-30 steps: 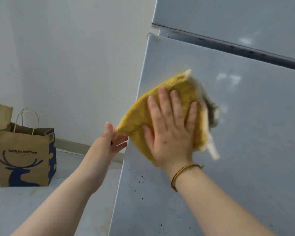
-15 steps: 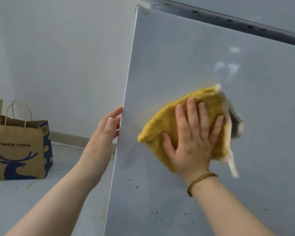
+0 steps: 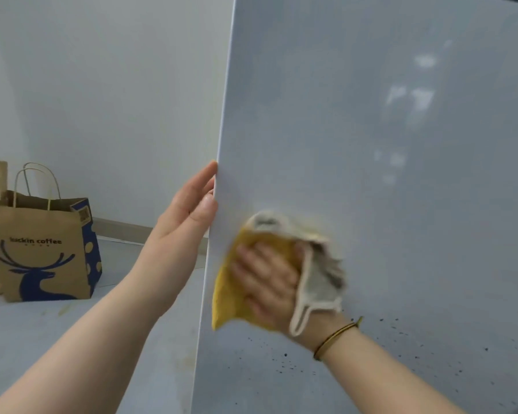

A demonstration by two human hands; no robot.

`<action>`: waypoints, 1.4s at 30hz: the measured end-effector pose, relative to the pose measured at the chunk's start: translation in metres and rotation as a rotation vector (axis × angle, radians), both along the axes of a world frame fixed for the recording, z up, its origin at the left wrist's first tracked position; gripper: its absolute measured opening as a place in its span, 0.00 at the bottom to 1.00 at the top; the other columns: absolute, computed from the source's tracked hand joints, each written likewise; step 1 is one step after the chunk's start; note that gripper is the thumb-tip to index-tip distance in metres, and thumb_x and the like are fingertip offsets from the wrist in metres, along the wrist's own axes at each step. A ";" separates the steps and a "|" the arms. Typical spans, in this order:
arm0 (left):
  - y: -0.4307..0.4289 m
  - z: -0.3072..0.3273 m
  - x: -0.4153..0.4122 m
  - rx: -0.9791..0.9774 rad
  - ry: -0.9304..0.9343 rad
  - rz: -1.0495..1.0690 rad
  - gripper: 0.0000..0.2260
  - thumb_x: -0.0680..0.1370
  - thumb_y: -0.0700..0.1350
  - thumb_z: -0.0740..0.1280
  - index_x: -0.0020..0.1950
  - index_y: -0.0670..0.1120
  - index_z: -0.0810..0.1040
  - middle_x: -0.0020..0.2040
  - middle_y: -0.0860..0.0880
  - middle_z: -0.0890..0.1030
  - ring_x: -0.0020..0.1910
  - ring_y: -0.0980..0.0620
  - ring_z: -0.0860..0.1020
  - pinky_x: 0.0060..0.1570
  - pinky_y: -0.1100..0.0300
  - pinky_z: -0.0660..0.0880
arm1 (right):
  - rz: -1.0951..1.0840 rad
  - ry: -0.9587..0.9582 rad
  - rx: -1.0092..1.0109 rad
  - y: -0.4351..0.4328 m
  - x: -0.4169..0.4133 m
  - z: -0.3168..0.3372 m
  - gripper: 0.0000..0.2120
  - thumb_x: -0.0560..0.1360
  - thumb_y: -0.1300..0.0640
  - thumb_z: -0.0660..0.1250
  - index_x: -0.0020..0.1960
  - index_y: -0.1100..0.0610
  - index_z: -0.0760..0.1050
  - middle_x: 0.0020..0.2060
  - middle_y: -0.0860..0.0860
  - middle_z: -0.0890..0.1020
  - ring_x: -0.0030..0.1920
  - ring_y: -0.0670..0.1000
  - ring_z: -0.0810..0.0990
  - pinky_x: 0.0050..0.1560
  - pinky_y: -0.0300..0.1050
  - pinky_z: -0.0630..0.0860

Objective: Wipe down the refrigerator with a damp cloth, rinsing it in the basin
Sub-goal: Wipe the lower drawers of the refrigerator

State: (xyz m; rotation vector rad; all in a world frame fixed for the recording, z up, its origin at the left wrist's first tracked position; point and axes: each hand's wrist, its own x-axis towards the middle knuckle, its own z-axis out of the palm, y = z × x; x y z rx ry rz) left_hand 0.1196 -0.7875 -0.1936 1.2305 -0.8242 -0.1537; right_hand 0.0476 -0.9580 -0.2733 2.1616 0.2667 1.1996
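— Where is the cloth?

— The yellow terry cloth with a grey-white underside [image 3: 229, 297] lies flat against the front of the pale grey refrigerator door [image 3: 371, 144], close to the door's left edge and low in view.

— Which way does it run?

— Its long axis slants from lower left to upper right. One yellow corner points down towards the left edge. The grey side is folded over at the upper right, and a white loop hangs down by the wrist.

— And the hands?

— The right hand [image 3: 266, 282] presses palm-down on the cloth with its fingers spread and pointing up and left, though it is blurred. A thin band [image 3: 335, 337] circles that wrist. The left hand [image 3: 186, 216] has straight fingers held together, and its thumb touches the door's left edge.

— Anything else?

— Dark specks [image 3: 284, 363] dot the door below the cloth. A brown paper bag with a blue deer print [image 3: 39, 249] stands on the floor [image 3: 42, 339] by the white wall [image 3: 102, 85].
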 end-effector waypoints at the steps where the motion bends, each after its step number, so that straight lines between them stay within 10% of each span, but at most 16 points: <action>1: -0.002 -0.004 -0.002 0.027 -0.038 0.042 0.16 0.69 0.57 0.61 0.55 0.71 0.66 0.60 0.67 0.70 0.64 0.67 0.68 0.58 0.73 0.67 | 0.010 -0.163 0.103 0.001 -0.004 0.021 0.20 0.79 0.49 0.49 0.67 0.56 0.63 0.70 0.50 0.65 0.74 0.49 0.53 0.73 0.54 0.42; 5: -0.012 -0.031 -0.016 0.121 -0.406 0.360 0.18 0.76 0.51 0.60 0.61 0.69 0.62 0.67 0.69 0.56 0.67 0.73 0.53 0.60 0.81 0.53 | -0.191 -0.468 0.269 -0.002 -0.012 0.027 0.23 0.78 0.43 0.51 0.70 0.51 0.57 0.75 0.47 0.45 0.75 0.49 0.45 0.73 0.57 0.40; 12: -0.026 -0.081 -0.015 0.347 -1.001 0.576 0.17 0.80 0.50 0.52 0.68 0.50 0.63 0.69 0.46 0.61 0.74 0.58 0.49 0.71 0.53 0.49 | -0.074 0.035 -0.061 -0.017 -0.039 -0.087 0.18 0.77 0.53 0.56 0.67 0.51 0.63 0.72 0.47 0.60 0.73 0.50 0.54 0.74 0.56 0.41; 16: -0.026 -0.090 -0.016 0.483 -1.033 0.583 0.20 0.80 0.56 0.49 0.70 0.51 0.61 0.72 0.47 0.57 0.74 0.56 0.45 0.72 0.56 0.44 | -0.010 0.193 -0.206 -0.033 -0.049 -0.067 0.24 0.73 0.53 0.63 0.67 0.53 0.62 0.67 0.48 0.63 0.72 0.51 0.53 0.74 0.56 0.39; 23: -0.039 -0.091 -0.028 0.532 -0.981 0.686 0.25 0.79 0.61 0.45 0.71 0.49 0.58 0.74 0.49 0.51 0.74 0.57 0.41 0.72 0.55 0.38 | -0.177 -0.469 0.351 -0.040 -0.054 -0.019 0.24 0.77 0.43 0.50 0.72 0.48 0.55 0.76 0.47 0.46 0.75 0.49 0.46 0.73 0.56 0.42; 34: -0.041 -0.092 -0.032 0.532 -1.001 0.728 0.26 0.78 0.61 0.45 0.71 0.49 0.56 0.72 0.43 0.54 0.74 0.57 0.39 0.71 0.61 0.40 | -0.373 -0.168 0.289 -0.048 -0.105 -0.138 0.27 0.80 0.45 0.45 0.76 0.52 0.43 0.75 0.50 0.43 0.75 0.50 0.44 0.74 0.56 0.42; 42: -0.064 -0.105 -0.052 0.391 -1.171 0.676 0.21 0.79 0.55 0.50 0.70 0.51 0.56 0.74 0.46 0.52 0.75 0.53 0.44 0.73 0.55 0.43 | -0.283 -0.582 0.548 -0.070 -0.086 -0.043 0.29 0.78 0.42 0.45 0.75 0.50 0.43 0.75 0.46 0.42 0.75 0.48 0.43 0.74 0.53 0.40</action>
